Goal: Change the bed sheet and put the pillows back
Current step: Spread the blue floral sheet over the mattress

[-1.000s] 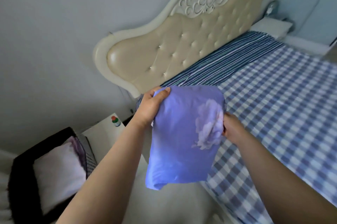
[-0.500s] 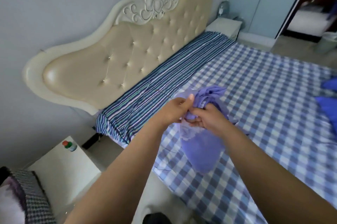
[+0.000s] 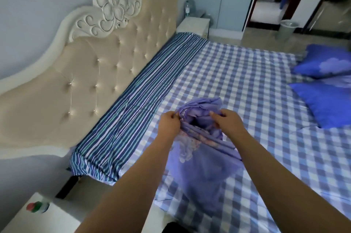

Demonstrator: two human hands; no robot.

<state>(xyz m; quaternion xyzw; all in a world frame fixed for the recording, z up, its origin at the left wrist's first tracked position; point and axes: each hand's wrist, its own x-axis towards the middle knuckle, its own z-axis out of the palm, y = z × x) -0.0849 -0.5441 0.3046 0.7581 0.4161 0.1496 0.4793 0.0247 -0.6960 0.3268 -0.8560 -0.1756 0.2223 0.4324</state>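
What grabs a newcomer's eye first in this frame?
Front and centre, the left hand and right hand pinch open a bunched purple cloth above the checked sheet. Behind stands a tufted cream headboard with a carved flower on top; two blue pillows lie at the right edge.

Pillows [image 3: 322, 88] right on bed [image 3: 247, 73], headboard [image 3: 95, 80] left, prob. nightstand [image 3: 193, 23] behind.
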